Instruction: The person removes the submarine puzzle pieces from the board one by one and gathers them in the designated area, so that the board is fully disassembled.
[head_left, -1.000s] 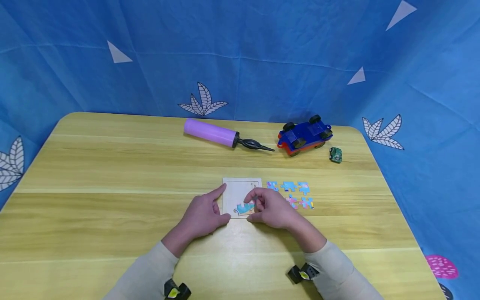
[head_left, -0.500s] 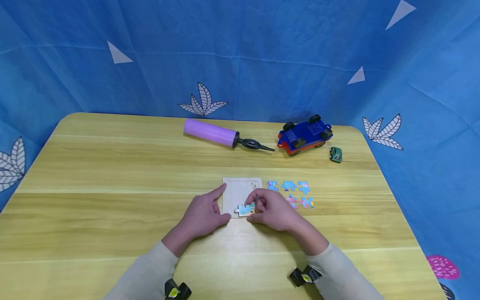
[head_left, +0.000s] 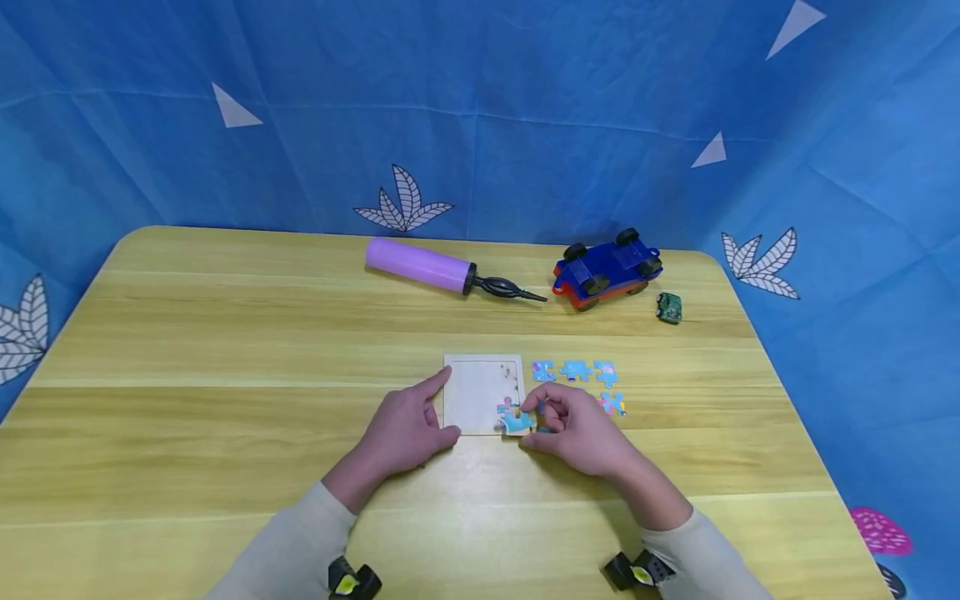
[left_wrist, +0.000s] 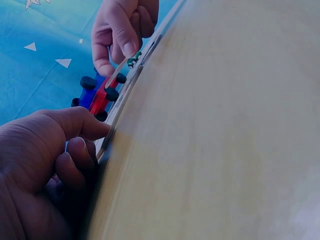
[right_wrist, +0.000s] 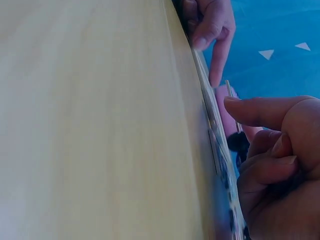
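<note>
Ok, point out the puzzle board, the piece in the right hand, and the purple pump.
puzzle board (head_left: 474, 392), head view, bare middle of the board.
puzzle piece (head_left: 517, 421), head view, its blue face beside the fingertips.
purple pump (head_left: 416, 264), head view, middle of the purple barrel.

puzzle tray: lies on the table, a little right of its middle, toward the near side.
left hand: rests on the table at the tray's left edge, forefinger along that edge.
right hand: at the tray's near right corner, just right of the left hand.
puzzle piece: pinched in the right hand, over the tray's near right corner.
loose puzzle pieces: on the table just right of the tray, in rows.
air pump: far side of the table, behind the tray.
toy car: right of the pump, upside down, wheels up.
small toy: just right of the car.
</note>
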